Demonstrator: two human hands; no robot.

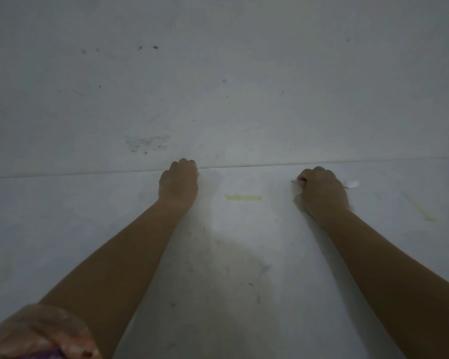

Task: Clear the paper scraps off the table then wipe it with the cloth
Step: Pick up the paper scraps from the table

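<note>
Now keep your right hand (pixel 322 189), right of centre, clenched on the white scraps (pixel 352 184); your left hand (pixel 179 181) curls at the tabletop (pixel 244 255) edge, holding nothing visible. Sweep that yellow strip (pixel 243 197) between them next.

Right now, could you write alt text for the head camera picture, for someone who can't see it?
Two bare arms reach over a white table: the right hand grips white paper scraps, and the left hand is curled at the table's far edge by a wall. A yellow mark lies between them.
</note>
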